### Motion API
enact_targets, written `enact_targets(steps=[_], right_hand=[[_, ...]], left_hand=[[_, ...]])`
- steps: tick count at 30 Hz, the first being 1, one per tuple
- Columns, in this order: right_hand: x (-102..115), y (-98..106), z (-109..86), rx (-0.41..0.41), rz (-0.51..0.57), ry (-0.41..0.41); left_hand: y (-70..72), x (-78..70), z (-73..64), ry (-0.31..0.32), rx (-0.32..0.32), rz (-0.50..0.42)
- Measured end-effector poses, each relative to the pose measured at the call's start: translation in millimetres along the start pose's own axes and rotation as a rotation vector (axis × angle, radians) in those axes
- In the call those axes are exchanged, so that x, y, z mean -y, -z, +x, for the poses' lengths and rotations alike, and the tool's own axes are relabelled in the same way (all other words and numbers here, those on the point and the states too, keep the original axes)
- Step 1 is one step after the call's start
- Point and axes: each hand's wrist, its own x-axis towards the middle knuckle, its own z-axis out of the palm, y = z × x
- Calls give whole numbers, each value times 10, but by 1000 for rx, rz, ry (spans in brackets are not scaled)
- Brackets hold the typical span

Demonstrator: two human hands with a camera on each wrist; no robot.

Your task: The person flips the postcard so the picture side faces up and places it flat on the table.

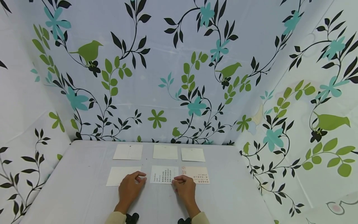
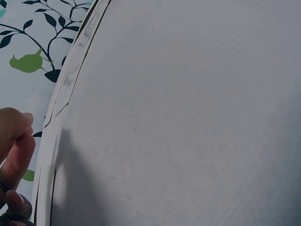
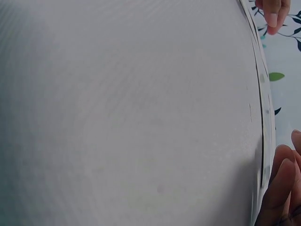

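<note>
On the white tabletop, my left hand (image 1: 131, 188) hovers at the right side of a blank cream card (image 1: 118, 175) in the front row. Its fingers are loosely bent, and the left wrist view shows nothing between them. My right hand (image 1: 185, 188) has its bent fingertips at the near right corner of a white card printed with dark characters (image 1: 162, 175). That card lies flat; whether the fingertips pinch its corner or merely touch it is unclear. Partly behind this hand lies a pale peach card with reddish print (image 1: 202, 175).
A back row holds three blank cream cards: left (image 1: 128, 152), middle (image 1: 165, 152) and right (image 1: 193, 154). Patterned cloth (image 1: 156, 77) with leaves, birds and flowers hangs behind the table (image 1: 229, 193) and along both sides.
</note>
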Motion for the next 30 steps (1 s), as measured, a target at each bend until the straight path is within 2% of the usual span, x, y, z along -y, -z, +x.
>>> enact_targets(steps=[7, 19, 26, 30], right_hand=[[14, -54, 0, 16, 5, 13], [61, -137, -55, 34, 17, 19], [111, -159, -85, 43, 26, 21], [99, -178, -84, 47, 25, 11]], left_hand=[[65, 70, 13, 16, 33, 1], [116, 176, -1, 17, -15, 15], [152, 240, -2, 60, 38, 19], [179, 271, -1, 64, 43, 12]])
